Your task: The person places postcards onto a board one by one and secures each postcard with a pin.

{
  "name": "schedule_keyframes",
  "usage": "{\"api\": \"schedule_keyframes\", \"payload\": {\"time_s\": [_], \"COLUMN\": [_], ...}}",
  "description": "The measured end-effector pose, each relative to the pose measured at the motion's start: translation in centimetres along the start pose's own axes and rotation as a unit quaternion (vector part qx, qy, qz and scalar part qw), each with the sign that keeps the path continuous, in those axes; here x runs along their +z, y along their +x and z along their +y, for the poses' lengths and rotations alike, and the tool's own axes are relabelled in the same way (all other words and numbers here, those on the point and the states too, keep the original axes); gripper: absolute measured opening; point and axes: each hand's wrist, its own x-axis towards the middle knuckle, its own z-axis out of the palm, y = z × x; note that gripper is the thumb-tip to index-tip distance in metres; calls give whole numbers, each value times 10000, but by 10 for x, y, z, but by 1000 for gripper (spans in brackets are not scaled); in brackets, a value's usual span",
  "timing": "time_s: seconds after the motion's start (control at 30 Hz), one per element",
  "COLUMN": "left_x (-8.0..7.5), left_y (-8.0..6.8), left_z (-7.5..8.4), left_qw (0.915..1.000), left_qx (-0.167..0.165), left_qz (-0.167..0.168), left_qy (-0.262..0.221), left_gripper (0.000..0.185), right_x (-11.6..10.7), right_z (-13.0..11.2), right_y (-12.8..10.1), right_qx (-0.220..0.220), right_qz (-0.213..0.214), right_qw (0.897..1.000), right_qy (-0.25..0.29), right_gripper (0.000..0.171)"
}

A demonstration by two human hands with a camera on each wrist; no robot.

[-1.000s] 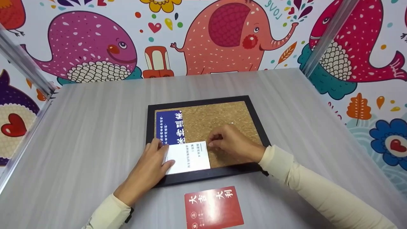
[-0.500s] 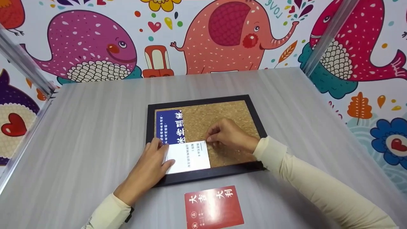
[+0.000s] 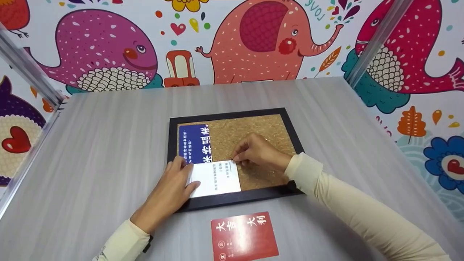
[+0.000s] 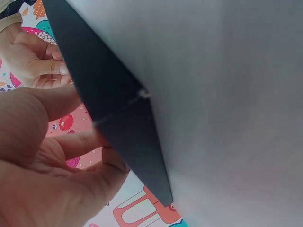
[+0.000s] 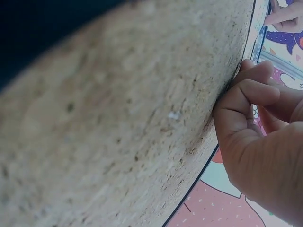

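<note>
A white card with printed characters lies on the lower left of a black-framed corkboard. My left hand rests over the card's left end, thumb on the card and fingers near the frame's left side. In the left wrist view, its fingertips are by the dark frame. My right hand pinches thumb and index together at the card's upper right corner. The small thing between them, apparently a pushpin, is mostly hidden. In the right wrist view, those bent fingers meet the cork surface. A blue card lies above the white one.
A red card lies on the grey table in front of the board. A tiny shiny spot shows on the cork behind the right hand. Walls with printed animals stand behind and at both sides.
My right hand has moved slightly left to the white card's upper right corner, and its thumb and index have come together. My left hand keeps its place on the card.
</note>
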Motion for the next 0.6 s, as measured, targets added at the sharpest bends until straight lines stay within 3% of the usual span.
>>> {"api": "schedule_keyframes", "payload": {"time_s": [0.6], "left_x": [-1], "left_y": [0], "left_z": [1], "left_qw": [10000], "left_qx": [-24], "left_qz": [-42], "left_qy": [-86], "left_gripper": [40], "right_x": [-5], "right_z": [-8], "right_y": [10], "right_qx": [614], "right_qz": [-362], "right_qw": [9974], "right_qy": [63], "right_gripper": [4]}}
